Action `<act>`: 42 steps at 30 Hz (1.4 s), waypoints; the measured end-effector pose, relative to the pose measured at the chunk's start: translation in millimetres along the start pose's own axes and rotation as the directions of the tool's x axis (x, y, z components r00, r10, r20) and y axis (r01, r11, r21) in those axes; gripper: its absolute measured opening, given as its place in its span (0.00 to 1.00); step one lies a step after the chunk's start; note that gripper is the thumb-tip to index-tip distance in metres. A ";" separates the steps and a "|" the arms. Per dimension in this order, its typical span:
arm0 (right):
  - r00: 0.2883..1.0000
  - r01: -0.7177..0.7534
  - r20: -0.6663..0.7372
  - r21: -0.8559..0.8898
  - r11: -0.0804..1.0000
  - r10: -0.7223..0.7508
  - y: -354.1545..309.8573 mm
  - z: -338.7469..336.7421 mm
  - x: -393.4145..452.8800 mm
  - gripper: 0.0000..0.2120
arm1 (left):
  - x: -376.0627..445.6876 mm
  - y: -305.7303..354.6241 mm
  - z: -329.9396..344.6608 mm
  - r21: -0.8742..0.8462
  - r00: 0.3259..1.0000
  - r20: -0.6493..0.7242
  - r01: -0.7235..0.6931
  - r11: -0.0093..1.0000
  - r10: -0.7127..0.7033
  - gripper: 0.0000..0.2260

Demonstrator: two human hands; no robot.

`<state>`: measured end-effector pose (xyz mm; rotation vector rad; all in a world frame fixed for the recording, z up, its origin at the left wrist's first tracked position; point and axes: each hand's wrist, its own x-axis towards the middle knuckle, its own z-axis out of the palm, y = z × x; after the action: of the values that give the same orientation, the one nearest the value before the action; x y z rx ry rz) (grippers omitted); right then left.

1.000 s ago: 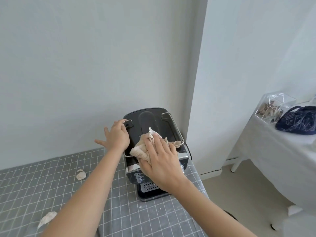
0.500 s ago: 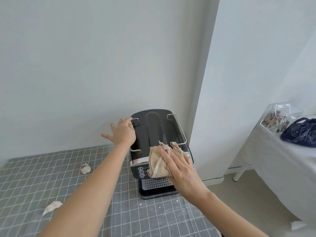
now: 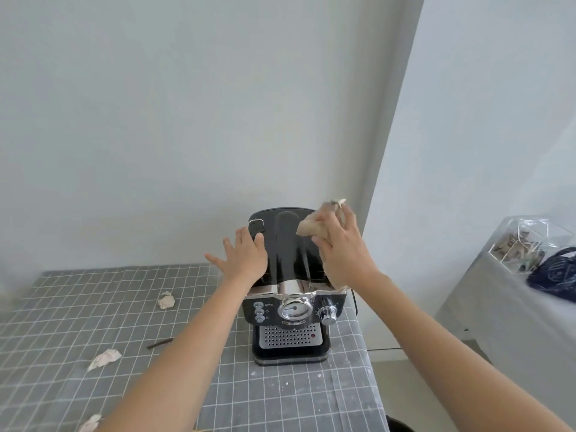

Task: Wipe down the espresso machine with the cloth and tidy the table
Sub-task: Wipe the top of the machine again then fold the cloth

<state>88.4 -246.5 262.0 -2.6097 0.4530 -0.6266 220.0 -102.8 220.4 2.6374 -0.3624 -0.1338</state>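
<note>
Espresso machine [image 3: 293,285] stands at the right end of the table [image 3: 62,307], backed close to the wall, front panel with gauge [image 3: 295,310] and knob [image 3: 329,313] facing the wearer. Left hand [image 3: 244,256] lies flat and spread on the left side of the machine's top, fingers extended, gripping nothing; judged to be a brace so the body does not slide on the checked tablecloth under wiping pressure. Right hand [image 3: 341,247] is closed over the bunched beige cloth [image 3: 313,226], holding it at the right rear of the top; contact with the surface cannot be confirmed (edges of the cloth are blurred, so probably mid-stroke). Bunching gives a padded face that suits the curved lid and rail. Table tidying not yet started: crumpled paper scraps [image 3: 166,300] [image 3: 105,358] [image 3: 90,421] lie well apart across the left half, a thin dark stick [image 3: 160,343] between them and the machine, pale specks in front of the drip tray [image 3: 288,338]. Front panel and tray appear still to need the cloth. Risk: the cloth snagging on the knob when it reaches the panel.
</note>
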 end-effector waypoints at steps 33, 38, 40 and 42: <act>0.929 -0.026 0.356 -0.215 0.976 0.103 -10.8 82.5 92.4 0.32 | 7.1 -6.4 8.1 0.016 0.998 -0.032 -0.056 0.998 0.056 0.24; 0.951 -0.031 0.299 -0.157 0.987 0.078 -14.6 78.5 48.5 0.31 | 2.9 -2.7 8.0 0.009 0.998 -0.051 -0.042 0.999 0.043 0.25; 0.969 0.018 0.244 -0.224 0.974 0.038 -15.9 74.3 28.1 0.29 | 2.7 -2.2 7.9 0.002 0.998 -0.054 -0.033 0.999 0.033 0.26; 0.980 0.071 0.197 -0.311 0.948 -0.009 -16.9 69.6 11.5 0.26 | 2.3 -2.3 7.3 -0.012 0.998 -0.057 -0.019 1.000 0.018 0.26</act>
<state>135.8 -214.4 217.5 -2.9556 0.4724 -0.3263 221.6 -104.7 212.8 2.6187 -0.3656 -0.0542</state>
